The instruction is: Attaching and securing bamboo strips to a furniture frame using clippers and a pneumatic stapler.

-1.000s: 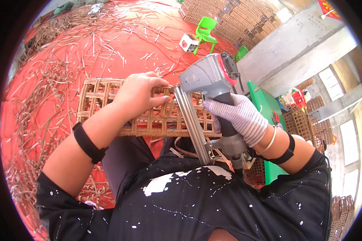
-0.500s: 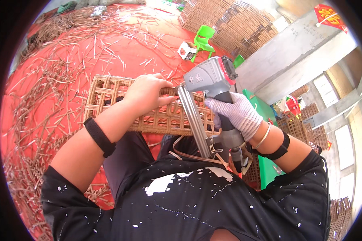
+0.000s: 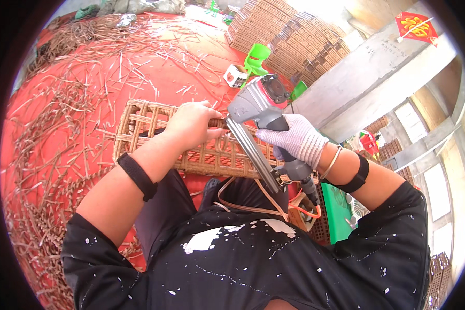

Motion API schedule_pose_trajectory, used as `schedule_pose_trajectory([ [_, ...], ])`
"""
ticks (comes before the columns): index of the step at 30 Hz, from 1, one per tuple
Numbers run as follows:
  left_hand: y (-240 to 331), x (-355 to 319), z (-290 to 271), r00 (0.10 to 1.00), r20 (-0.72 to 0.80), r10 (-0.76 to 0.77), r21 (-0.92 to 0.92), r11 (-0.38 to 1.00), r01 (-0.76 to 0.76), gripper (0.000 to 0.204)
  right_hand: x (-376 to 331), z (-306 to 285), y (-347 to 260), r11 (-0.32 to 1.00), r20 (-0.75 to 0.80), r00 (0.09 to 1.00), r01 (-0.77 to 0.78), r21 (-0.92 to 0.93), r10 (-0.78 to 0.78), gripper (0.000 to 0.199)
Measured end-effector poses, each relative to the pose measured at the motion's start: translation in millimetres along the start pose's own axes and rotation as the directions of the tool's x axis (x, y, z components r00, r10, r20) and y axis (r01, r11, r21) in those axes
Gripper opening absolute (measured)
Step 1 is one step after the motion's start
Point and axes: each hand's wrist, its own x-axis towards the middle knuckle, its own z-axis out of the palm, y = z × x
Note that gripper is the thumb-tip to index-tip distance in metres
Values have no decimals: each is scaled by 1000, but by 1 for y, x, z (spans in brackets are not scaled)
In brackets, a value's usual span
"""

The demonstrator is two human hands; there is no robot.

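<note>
A brown woven rattan basket [image 3: 217,158] with an open lattice stands across my knees. Bare, my left hand [image 3: 191,124] grips its upper edge, thumb and fingers closed round the rim. A white knit glove covers my right hand [image 3: 299,139], which is wrapped round the handle of a grey air nail gun [image 3: 250,103]. The gun's nose is at the basket's upper edge, close to my left fingertips; whether it touches is hard to make out. Its slanted silver magazine [image 3: 254,156] crosses in front of the lattice. My right index finger's place at the trigger is hidden.
Rattan scraps [image 3: 51,170] litter the red floor covering [image 3: 175,67] at left. An orange air hose [image 3: 313,212] hangs below the gun, near a loose rattan strip [image 3: 243,206]. Green chair [image 3: 256,58], white box [image 3: 235,76] and stacked baskets [image 3: 279,39] stand beyond; a green surface [image 3: 337,212] is at right.
The nail gun has tilted, its head dropping slightly left and its magazine leaning more. My right hand has shifted left with it. My left hand keeps its grip on the basket. The view has shifted slightly.
</note>
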Motion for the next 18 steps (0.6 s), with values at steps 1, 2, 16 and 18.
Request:
schedule_pose_trajectory([
  [1,0,0,0,1000,0,-6,-9,1000,6,38,1,1,0,1000,0,1000,-2,1,2,33],
  [2,0,1,0,1000,1,-13,-17,1000,13,38,3,2,0,1000,4,1000,-15,4,15,33],
  [16,0,0,-7,999,-22,46,-50,998,-47,35,-21,-20,25,935,22,998,-56,350,52,25],
  [18,-1,-3,-7,996,-30,84,-19,996,-84,34,-44,-28,40,865,-50,997,-31,501,64,22],
])
